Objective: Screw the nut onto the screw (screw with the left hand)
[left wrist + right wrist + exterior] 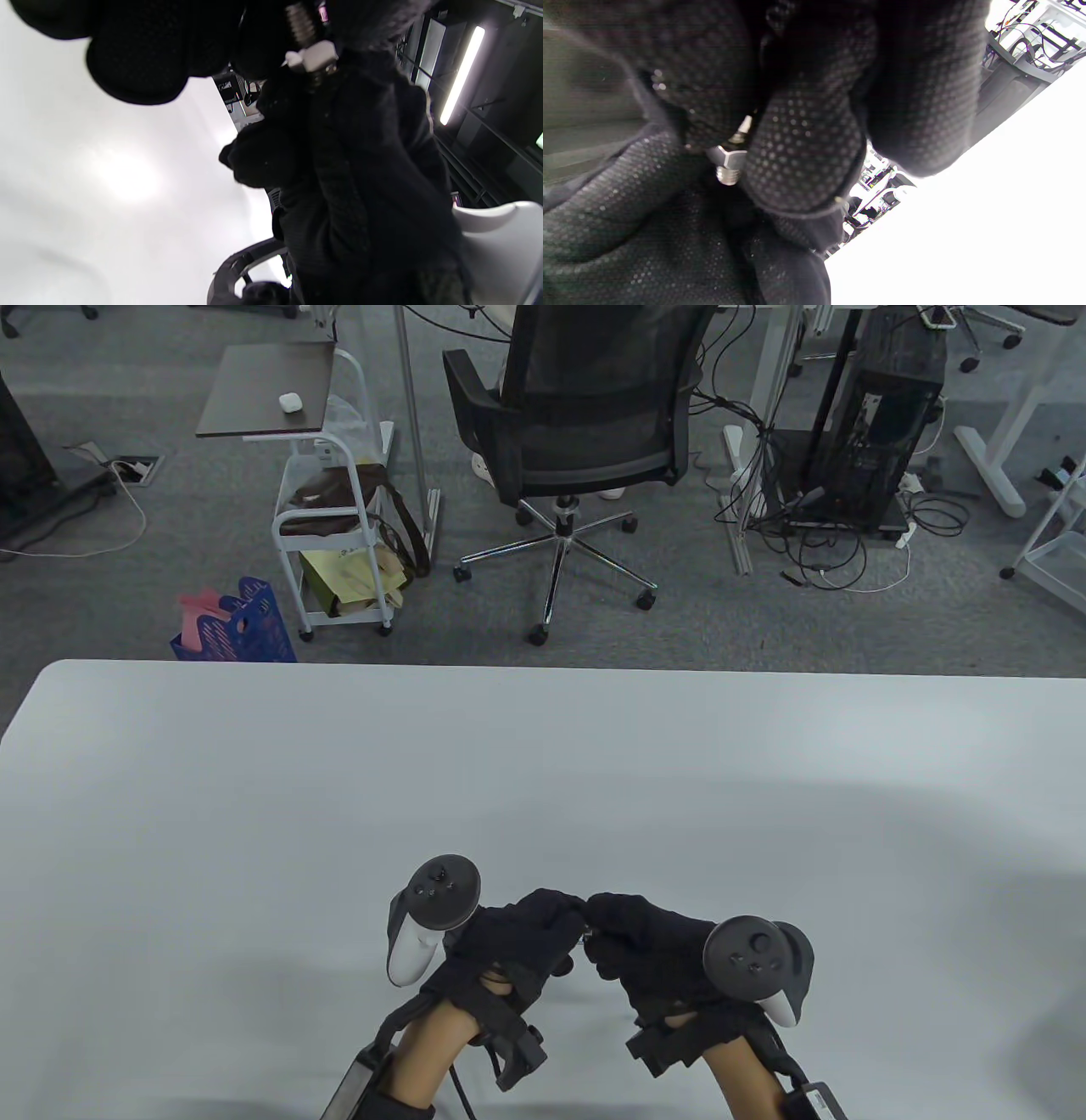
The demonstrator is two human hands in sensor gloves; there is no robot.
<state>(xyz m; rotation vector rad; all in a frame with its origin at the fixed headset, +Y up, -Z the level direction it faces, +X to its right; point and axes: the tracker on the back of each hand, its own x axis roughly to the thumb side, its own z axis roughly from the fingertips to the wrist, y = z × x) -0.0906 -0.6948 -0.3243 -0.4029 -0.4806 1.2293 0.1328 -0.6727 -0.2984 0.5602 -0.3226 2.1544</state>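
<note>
Two gloved hands meet above the white table (254,814). The right hand (645,954) grips the threaded steel screw (300,23); the left hand (517,937) pinches the silver hexagonal nut (313,57), already threaded on. Best practice: keep nut square, rotate in short turns.

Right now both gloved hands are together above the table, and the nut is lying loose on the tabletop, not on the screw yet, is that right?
Not quite. The hands do meet above the table, but the nut is already on the screw, threads showing on both sides of it, between the left hand and right hand. The left wrist view shows it.
</note>
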